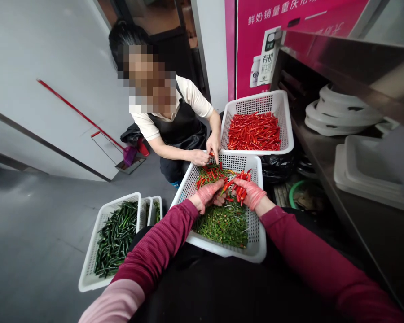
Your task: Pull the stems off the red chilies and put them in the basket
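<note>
Both my hands are gloved in pinkish-red and held over a white perforated basket [261, 244]. In my right hand [251, 192] is a bunch of red chili peppers [241, 190], with one chili pepper [228, 184] pointing its green stem towards my left hand. My left hand [210, 194] has its fingers curled at that stem end; its fingertips are partly hidden. Below my hands lies a heap of green chili stems [222, 224]. More red chili peppers with stems [207, 175] lie at the basket's far side.
Across the basket a co-worker [182, 112] handles a red chili with both hands. Behind it stands a basket [287, 103] of red chilies [254, 131]. Green chilies [117, 240] fill another basket [84, 278] on the left floor. A metal shelf [323, 157] with white trays flanks my right.
</note>
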